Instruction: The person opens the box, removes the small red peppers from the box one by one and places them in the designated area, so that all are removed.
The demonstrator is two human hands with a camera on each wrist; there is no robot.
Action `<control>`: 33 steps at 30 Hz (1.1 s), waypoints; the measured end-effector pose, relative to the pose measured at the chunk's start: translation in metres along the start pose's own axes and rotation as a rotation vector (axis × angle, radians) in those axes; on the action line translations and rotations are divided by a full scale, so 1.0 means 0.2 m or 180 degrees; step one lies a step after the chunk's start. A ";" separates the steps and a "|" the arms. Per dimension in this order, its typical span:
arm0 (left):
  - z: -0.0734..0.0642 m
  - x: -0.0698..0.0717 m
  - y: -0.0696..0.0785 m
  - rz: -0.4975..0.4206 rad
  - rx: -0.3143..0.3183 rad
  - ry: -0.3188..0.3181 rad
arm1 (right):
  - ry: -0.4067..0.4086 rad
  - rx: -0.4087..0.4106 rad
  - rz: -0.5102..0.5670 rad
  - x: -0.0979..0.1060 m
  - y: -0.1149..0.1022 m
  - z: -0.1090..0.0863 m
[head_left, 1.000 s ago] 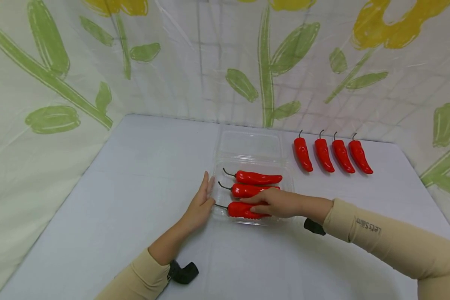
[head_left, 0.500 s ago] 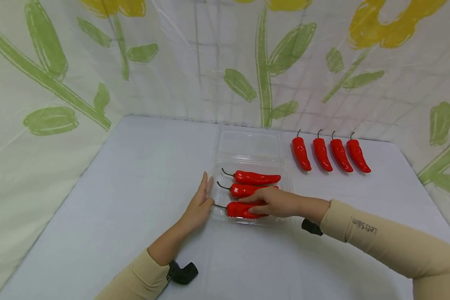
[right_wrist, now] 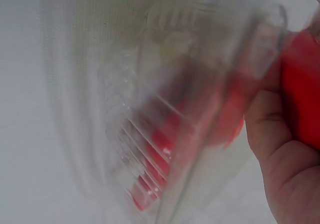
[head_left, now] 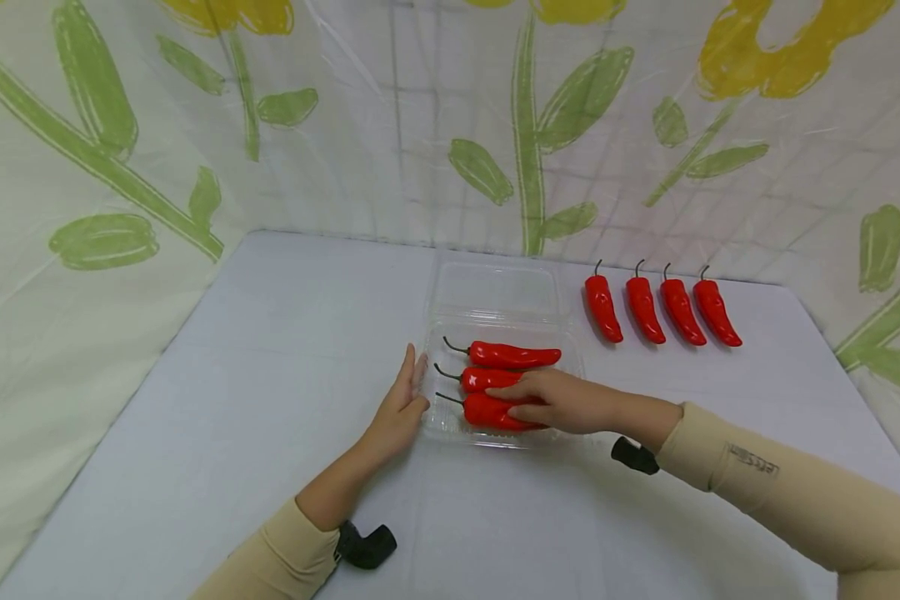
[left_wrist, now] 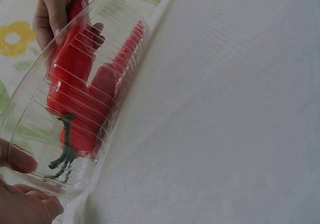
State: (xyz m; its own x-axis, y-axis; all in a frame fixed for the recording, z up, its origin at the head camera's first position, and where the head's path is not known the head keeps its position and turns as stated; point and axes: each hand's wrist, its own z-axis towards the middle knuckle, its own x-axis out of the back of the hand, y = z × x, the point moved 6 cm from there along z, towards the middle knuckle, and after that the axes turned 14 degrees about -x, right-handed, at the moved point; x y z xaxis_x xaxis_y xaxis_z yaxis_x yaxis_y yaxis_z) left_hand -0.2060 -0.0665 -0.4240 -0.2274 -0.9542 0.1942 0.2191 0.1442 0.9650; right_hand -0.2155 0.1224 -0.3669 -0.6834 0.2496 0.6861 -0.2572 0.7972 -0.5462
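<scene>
- Far out at nine o'clock from the container: left edge of white table [head_left: 285,342], floral cloth [head_left: 375,150] beyond; wide stretch of table surface from there to the container, with much room for moving.
- At eight o'clock, just outside the container wall: left hand [head_left: 392,423], fingers outstretched and laid against the side; black wrist device [head_left: 371,548] at seven o'clock, well apart from the near wall.
- In the middle: clear container [head_left: 457,437], with lid [head_left: 498,292] folded back to twelve o'clock, almost at the back table edge.
- Inside, all stems toward nine or ten o'clock: far pepper [head_left: 513,356] at twelve, middle pepper [head_left: 482,381] near the centre, nearest pepper [head_left: 483,412] at six, close beside the middle one; contact with the container floor impossible to tell.
- Over the container's four o'clock side: right hand [head_left: 566,404], thumb and fingers closed round the nearest pepper; narrow gap to the near wall.
- Outside at two o'clock: four red peppers [head_left: 647,310] in a row, stem tips near the back edge; broad strip of table toward three o'clock.
</scene>
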 end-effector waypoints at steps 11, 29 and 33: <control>0.00 0.00 0.01 -0.0010 0.0010 0.0007 | 0.0048 -0.0036 0.0119 0.06 0.01 -0.07; 0.00 0.00 0.01 0.0020 0.0042 -0.0001 | 0.0466 -0.0135 0.1019 0.04 0.09 -0.17; 0.00 -0.01 0.00 0.0001 0.0023 -0.0002 | 0.0564 -0.0141 0.1232 0.01 0.09 -0.18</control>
State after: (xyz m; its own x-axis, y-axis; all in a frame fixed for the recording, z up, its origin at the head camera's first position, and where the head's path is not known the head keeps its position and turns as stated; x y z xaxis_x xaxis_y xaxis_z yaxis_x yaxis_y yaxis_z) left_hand -0.2060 -0.0652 -0.4236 -0.2280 -0.9540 0.1945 0.2124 0.1462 0.9662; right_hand -0.1975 0.1572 -0.3583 -0.5946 0.6227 0.5086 0.0276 0.6480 -0.7611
